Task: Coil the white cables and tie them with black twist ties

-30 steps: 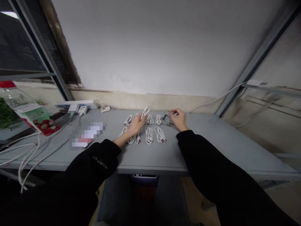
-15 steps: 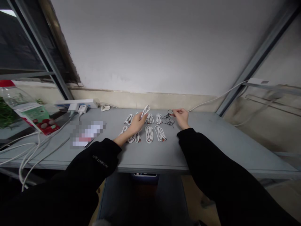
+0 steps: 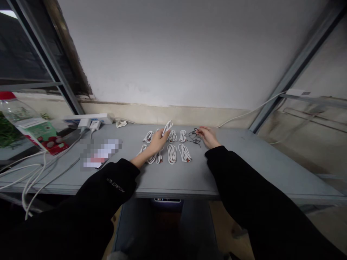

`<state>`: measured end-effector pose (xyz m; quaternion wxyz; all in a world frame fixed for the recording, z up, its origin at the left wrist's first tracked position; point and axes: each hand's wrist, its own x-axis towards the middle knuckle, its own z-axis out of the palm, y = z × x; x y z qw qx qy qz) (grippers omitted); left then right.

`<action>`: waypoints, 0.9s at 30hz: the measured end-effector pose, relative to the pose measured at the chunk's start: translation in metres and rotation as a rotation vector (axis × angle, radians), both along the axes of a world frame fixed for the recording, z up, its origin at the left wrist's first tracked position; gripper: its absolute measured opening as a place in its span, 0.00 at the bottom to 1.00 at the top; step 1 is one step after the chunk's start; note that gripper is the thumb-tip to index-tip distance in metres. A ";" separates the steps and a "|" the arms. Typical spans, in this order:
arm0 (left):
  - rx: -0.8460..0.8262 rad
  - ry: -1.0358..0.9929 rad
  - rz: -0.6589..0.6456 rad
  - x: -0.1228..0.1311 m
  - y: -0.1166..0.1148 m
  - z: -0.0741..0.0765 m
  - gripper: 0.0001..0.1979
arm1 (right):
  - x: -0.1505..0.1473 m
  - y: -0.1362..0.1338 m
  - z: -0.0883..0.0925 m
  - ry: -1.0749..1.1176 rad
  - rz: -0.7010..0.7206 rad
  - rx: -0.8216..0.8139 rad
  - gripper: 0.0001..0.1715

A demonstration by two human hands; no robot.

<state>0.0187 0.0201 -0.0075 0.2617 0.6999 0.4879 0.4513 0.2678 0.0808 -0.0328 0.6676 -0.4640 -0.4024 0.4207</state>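
Observation:
My left hand (image 3: 158, 142) is closed around a bundled white cable (image 3: 168, 126), whose loops stick up past the fingertips. Beneath and beside it, several more coiled white cables lie in two rows on the grey table (image 3: 173, 178); one is the front coil (image 3: 171, 154), and another is the rightmost front coil (image 3: 184, 153). The left hand and wrist partly cover some of them. To the right of the rows is a loose tangle of thin black twist ties (image 3: 194, 139). My right hand (image 3: 208, 136) pinches at the tangle's upper right edge, its fingertips on a black strand.
At the left lie a phone-like item (image 3: 101, 154) with a blurred surface and several white cords (image 3: 40, 173). A power strip (image 3: 101, 118) with plugs stands against the wall. Beside it are a red-capped bottle (image 3: 16, 108) and a metal frame post (image 3: 58, 72).
My right hand has shifted slightly, and its fingers are lower over the black ties, where an upper loop has changed shape. The left hand and its cable stay in place.

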 end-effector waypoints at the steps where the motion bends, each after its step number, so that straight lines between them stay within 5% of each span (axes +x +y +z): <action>1: 0.002 -0.001 -0.001 0.000 0.000 0.000 0.14 | 0.000 0.000 0.000 -0.017 0.007 -0.003 0.08; 13: 0.011 0.027 0.013 0.001 -0.001 0.000 0.14 | 0.002 -0.003 -0.001 -0.360 -0.047 -0.005 0.04; 20: 0.008 0.022 -0.008 0.001 -0.001 0.001 0.13 | 0.009 0.004 0.001 -0.774 -0.152 0.132 0.11; 27: -0.003 0.018 0.004 0.001 -0.004 0.002 0.14 | 0.009 0.001 0.004 -0.734 -0.129 0.212 0.07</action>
